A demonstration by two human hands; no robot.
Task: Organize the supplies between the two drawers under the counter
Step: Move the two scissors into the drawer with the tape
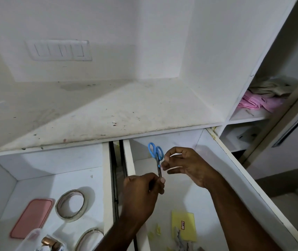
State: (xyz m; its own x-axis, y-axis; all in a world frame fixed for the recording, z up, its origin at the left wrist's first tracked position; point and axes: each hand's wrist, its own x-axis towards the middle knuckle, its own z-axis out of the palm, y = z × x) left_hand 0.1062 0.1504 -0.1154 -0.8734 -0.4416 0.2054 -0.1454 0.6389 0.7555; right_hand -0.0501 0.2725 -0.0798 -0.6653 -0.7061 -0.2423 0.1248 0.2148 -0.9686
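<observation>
Holding blue scissors by the blades, left hand fingers pinched, right hand fingers loosely open, tape rolls in left drawer.

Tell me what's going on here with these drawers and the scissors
A person is sorting supplies between two open drawers under a counter. The left hand pinches the blue-handled scissors by the blade end, handles up, over the right drawer, while the right hand reaches in beside them with fingers curled. The left drawer holds tape rolls and a pink case; a yellow note lies in the right one.
</observation>
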